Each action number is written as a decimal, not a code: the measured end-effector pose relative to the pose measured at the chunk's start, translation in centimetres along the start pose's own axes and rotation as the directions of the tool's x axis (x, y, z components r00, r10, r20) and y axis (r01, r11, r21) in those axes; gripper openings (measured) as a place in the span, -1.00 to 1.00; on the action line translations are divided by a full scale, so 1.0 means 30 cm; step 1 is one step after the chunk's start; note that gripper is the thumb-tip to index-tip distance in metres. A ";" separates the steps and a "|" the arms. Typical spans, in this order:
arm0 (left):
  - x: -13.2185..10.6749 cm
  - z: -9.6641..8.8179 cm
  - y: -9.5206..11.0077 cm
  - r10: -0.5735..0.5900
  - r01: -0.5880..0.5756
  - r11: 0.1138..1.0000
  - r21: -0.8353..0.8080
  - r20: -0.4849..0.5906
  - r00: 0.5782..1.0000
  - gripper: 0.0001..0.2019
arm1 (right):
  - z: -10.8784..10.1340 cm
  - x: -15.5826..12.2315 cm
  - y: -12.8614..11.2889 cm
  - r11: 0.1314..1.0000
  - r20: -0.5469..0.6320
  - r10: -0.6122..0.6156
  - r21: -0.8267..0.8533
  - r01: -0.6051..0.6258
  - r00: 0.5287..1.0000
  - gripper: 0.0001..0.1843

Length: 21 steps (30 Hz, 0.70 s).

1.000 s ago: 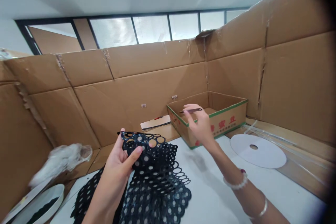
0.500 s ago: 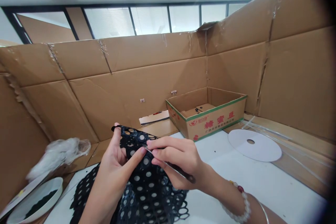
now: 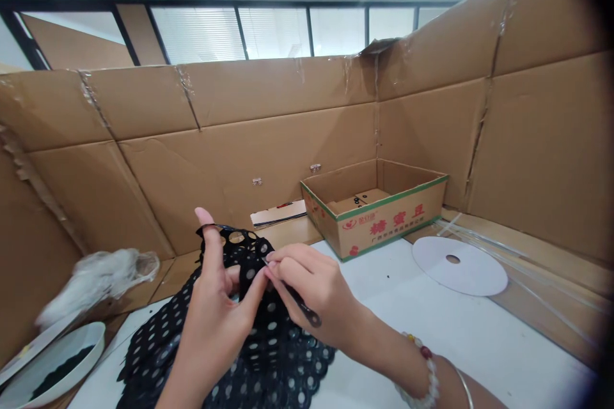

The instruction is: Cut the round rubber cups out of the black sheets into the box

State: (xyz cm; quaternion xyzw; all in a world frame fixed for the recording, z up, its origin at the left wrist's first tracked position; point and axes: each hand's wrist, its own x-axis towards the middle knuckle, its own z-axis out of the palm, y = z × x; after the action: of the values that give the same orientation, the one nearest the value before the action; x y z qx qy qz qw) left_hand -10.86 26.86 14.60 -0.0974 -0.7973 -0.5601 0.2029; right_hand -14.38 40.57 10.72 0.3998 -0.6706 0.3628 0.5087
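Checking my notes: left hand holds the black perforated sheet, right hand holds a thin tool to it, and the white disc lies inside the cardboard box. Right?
No: the head view shows the white disc lying on the table, outside the cardboard box. The rest stands.

Left hand: bare, the arm bare behind the fingers. Index fingertip carries a glossy pink nail, rounded. Right hand: bare too. Well back from its fingers, at the wrist, a bead bracelet of pale round beads, one dark red among them. Just behind it, further from the fingers, a thin silver bangle.
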 end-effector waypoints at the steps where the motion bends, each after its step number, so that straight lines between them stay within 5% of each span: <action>1: 0.005 -0.005 -0.003 -0.016 0.016 1.000 0.000 0.036 0.999 0.11 | 0.001 0.005 0.003 0.998 -0.033 0.034 0.046 -0.033 0.999 -0.86; 8: 0.028 -0.014 -0.015 -0.128 0.138 0.989 -0.055 0.155 0.979 0.16 | 0.041 -0.017 0.033 0.975 -0.221 0.147 0.199 -0.103 0.964 -0.94; 11: 0.026 -0.008 -0.005 -0.163 0.200 0.968 -0.154 0.224 0.961 0.15 | 0.055 -0.025 0.031 0.916 -0.198 0.315 0.321 -0.242 0.928 -0.90; 16: 0.026 -0.032 -0.003 -0.214 0.276 0.941 -0.197 0.285 0.934 0.13 | -0.001 0.032 0.092 0.658 -0.224 0.656 0.637 -0.401 0.721 -0.76; 18: 0.026 -0.055 -0.002 -0.226 0.285 0.938 -0.196 0.276 0.934 0.16 | -0.064 0.048 0.167 0.709 -0.381 0.668 0.585 -0.393 0.639 -0.72; 21: 0.028 -0.088 0.009 -0.245 0.291 0.929 -0.227 0.210 0.946 0.20 | -0.152 0.016 0.328 0.830 -0.657 0.532 0.278 -0.484 0.534 -0.76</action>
State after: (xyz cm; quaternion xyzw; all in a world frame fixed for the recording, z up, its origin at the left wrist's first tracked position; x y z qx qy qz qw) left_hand -10.95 24.42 15.96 -0.0621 -0.7393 -0.6695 0.0376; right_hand -21.57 48.66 11.39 0.0312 -0.4958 0.6401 0.5861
